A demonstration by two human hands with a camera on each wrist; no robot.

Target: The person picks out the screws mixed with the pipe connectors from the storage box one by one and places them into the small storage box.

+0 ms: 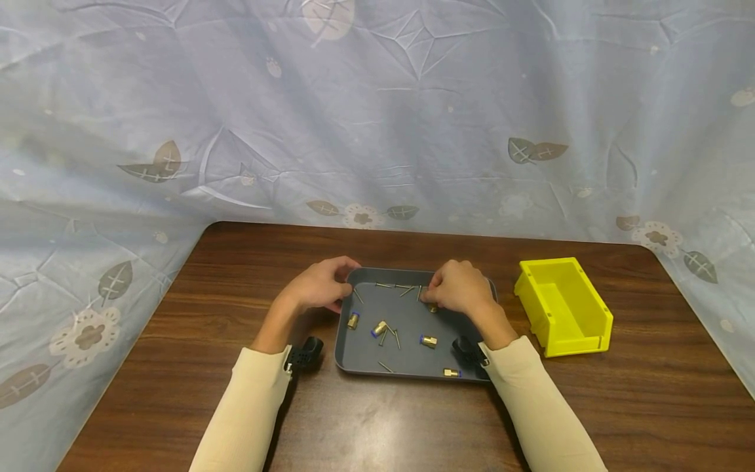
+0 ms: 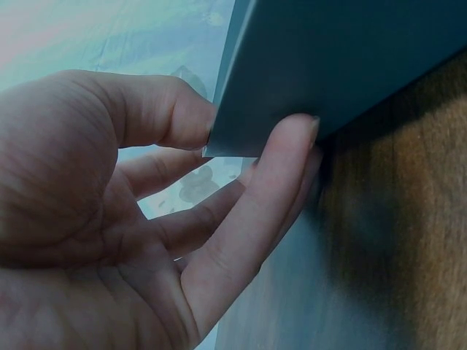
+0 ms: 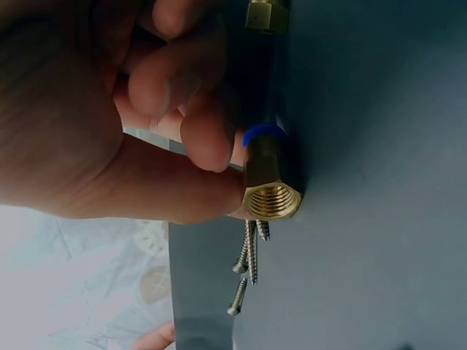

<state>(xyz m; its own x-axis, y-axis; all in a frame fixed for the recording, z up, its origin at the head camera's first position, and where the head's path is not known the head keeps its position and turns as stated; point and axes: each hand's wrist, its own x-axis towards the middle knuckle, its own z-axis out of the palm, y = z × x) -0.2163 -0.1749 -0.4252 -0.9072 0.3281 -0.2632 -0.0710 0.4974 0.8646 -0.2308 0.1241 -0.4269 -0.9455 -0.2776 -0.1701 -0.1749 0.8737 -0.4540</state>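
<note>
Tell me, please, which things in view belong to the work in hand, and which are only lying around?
In the work:
grey tray, held by the left hand
brass fitting, pinched by the right hand
other fittings and screws, in the tray

Apparently aside:
yellow bin, untouched; role uncertain
patterned cloth, background

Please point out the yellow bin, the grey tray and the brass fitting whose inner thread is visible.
Yellow bin [image 1: 561, 305]: head view, on its bare inside.
Grey tray [image 1: 414, 319]: head view, on its bare floor.
Brass fitting [image 3: 263, 171]: right wrist view, on its middle body.
</note>
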